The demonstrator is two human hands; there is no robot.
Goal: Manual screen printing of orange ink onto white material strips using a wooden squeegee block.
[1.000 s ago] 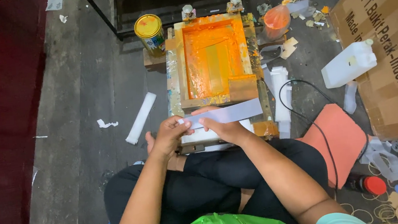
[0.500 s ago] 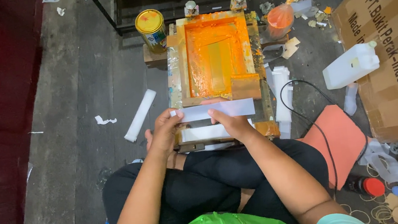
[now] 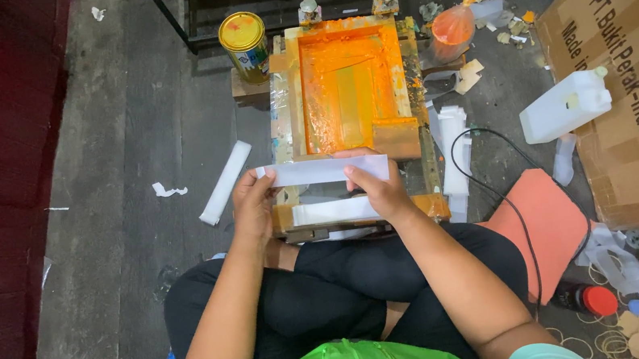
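Stretched mid-frame between left hand (image 3: 254,204) and right hand (image 3: 376,189): white paper strip (image 3: 322,171), both ends pinched, over orange-stained printing frame (image 3: 345,87).

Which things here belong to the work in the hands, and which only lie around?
In use: white strip, held by left hand and right hand; orange screen frame.
Lying about: yellow can, white jug, cardboard box, orange mat.

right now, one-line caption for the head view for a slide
Both hands, left hand and right hand, hold a white strip over an orange-inked screen frame.
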